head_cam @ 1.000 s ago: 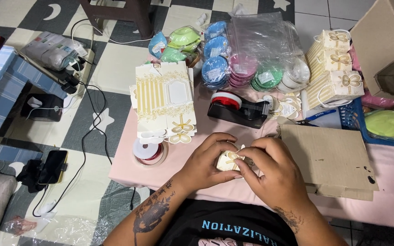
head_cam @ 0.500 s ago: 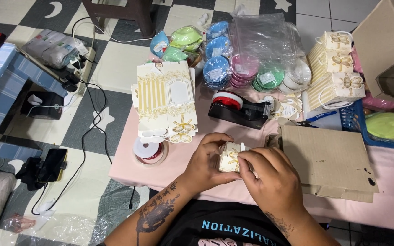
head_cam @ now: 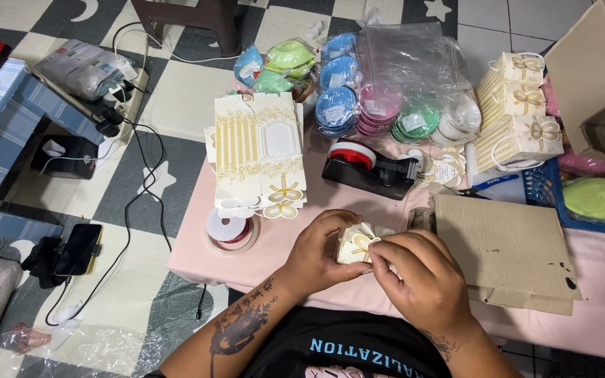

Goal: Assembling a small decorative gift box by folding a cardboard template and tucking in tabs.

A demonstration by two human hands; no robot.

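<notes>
The small cream gift box is a little paper carton printed with a gold bow, held just above the pink tabletop at the near edge, in front of the person's chest. It sits tilted, its bow-printed face turned up toward the camera, with pale flaps standing open at its top right. Much of it is hidden: the left hand cups it from the left and below, while the right hand pinches its right side with the fingertips.
</notes>
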